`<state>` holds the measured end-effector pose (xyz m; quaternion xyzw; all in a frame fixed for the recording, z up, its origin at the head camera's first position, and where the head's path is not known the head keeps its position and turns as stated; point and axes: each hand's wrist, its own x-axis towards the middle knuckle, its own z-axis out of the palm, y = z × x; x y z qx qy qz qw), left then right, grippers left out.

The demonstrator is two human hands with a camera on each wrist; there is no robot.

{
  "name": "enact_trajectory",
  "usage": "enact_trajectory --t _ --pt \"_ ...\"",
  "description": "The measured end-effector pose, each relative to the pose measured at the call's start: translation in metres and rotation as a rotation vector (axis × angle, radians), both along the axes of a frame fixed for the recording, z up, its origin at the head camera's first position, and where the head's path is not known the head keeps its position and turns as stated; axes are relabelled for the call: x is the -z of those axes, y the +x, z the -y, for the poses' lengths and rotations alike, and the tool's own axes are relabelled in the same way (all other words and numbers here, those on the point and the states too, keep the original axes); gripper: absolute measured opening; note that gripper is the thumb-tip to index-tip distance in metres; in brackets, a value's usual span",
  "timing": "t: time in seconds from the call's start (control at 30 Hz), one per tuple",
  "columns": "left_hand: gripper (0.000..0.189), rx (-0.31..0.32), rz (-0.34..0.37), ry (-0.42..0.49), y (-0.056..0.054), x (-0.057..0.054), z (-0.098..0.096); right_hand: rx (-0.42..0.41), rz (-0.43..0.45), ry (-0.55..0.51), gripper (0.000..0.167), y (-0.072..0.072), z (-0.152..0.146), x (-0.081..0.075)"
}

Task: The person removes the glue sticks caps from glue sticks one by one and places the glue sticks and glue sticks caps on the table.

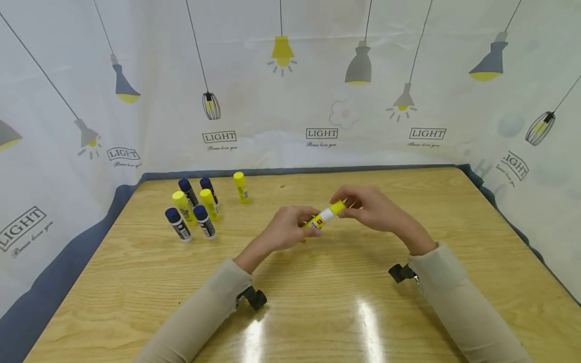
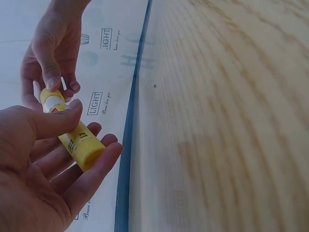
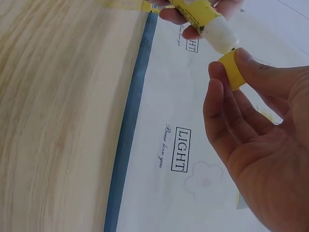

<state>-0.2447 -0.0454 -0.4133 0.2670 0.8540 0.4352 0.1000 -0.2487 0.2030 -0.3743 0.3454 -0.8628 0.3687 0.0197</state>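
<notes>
My left hand (image 1: 290, 227) grips the yellow body of a glue stick (image 1: 318, 220), thumb on one side and fingers beneath, as the left wrist view shows. Its white upper part is bare and points up to the right. Between thumb and fingers, my right hand (image 1: 373, 207) pinches the yellow cap (image 3: 231, 70). In the right wrist view the cap sits at the tip of the white part (image 3: 221, 35), slightly askew to it; whether they still touch is hard to tell. Both hands are above the table.
At the left of the wooden table (image 1: 317, 312) stand several glue sticks, some with dark blue caps (image 1: 204, 222) and some yellow (image 1: 183, 206). One yellow glue stick (image 1: 241, 187) stands a little apart near the back edge. A lamp-printed curtain (image 1: 254, 91) surrounds the table.
</notes>
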Motion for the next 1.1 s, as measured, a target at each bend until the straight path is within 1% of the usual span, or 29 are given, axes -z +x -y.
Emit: enact_trajectory --t 0.27,0.37,0.5,0.63,0.77,0.93,1.0,1.1 --pt "0.042 -0.002 0.006 -0.019 -0.004 0.004 -0.003 0.071 0.039 0.058 0.025 0.000 -0.012 -0.008" --pt "0.039 -0.004 0.038 -0.004 -0.006 0.006 -0.003 0.081 0.035 0.054 0.025 -0.003 -0.017 -0.007" --pt "0.035 -0.018 0.111 0.042 -0.006 0.011 -0.002 0.081 0.014 0.038 0.025 -0.005 -0.021 -0.007" --pt "0.036 -0.058 0.161 0.088 -0.009 0.014 -0.004 0.088 0.003 0.031 0.024 -0.007 -0.025 -0.008" --pt "0.037 -0.108 0.186 0.114 -0.019 0.015 -0.012 0.096 0.007 0.041 0.024 -0.010 -0.028 -0.008" --pt "0.035 -0.169 0.197 0.097 -0.034 0.016 -0.025 0.091 0.017 0.036 0.024 -0.013 -0.029 -0.008" --pt "0.034 -0.184 0.195 0.095 -0.040 0.018 -0.030 0.098 0.034 0.039 0.024 -0.013 -0.030 -0.007" --pt "0.033 -0.197 0.182 0.116 -0.050 0.022 -0.034 0.111 0.056 0.050 0.024 -0.013 -0.031 -0.006"
